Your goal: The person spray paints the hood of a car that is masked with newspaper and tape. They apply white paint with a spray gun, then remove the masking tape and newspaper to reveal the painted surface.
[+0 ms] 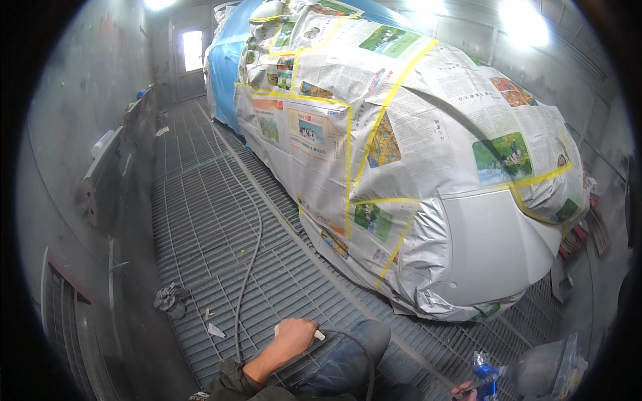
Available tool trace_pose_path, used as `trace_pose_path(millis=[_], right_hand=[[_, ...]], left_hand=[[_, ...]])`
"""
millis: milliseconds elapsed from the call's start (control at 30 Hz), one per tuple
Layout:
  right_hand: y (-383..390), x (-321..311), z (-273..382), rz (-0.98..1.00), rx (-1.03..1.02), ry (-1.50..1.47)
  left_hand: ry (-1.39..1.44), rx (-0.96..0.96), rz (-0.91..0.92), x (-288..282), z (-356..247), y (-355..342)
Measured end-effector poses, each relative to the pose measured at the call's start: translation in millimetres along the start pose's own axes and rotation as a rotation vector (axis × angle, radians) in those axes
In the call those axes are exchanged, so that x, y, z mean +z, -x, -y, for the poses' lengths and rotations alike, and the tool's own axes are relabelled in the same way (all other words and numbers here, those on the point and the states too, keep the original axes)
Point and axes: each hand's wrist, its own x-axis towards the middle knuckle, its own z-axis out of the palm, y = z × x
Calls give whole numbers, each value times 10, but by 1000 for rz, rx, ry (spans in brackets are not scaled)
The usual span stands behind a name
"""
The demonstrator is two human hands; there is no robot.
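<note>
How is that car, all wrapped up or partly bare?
Partly bare: newspaper and yellow tape wrap most of what shows, but one smooth pale grey panel at the near end is uncovered.

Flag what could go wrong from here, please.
1. The hose lies loose along the floor grate and might catch a foot.
2. Air from the blue spray gun in the right hand could lift the paper scrap onto the bare grey panel.
3. The wrinkled wrap beside that panel may let paint under if its edge isn't sealed; I can't tell whether it is.
</note>
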Motion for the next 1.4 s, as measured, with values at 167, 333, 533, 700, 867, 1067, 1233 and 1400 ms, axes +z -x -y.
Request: trace_pose_path(millis=[167, 333, 533, 700, 867, 1067, 1233, 1400], right_hand=[[12, -71, -54, -2, 51, 2], [55, -127, -75, -81, 127, -57], [3, -54, -8, -77, 60, -34], [20, -194, -155, -172, -8, -90], [59, -177, -107, -169, 2, -86], [58, -146, -98, -172, -14, -60], [50, -124, -60, -168, 7, -39], [37, -113, -44, -170, 20, -33]], left_hand=[[12, 23, -22, -31, 12, 13], [26, 8, -4, -40, -13, -17], [5, -16, -27, 29, 12, 2], [-2, 18, -51, -5, -92, -55], [-9, 35, -37, -3, -93, -80], [26, 24, -95, -1, -91, -89], [-2, 12, -39, -16, -106, -87], [6, 16, -63, 18, -84, -86]])
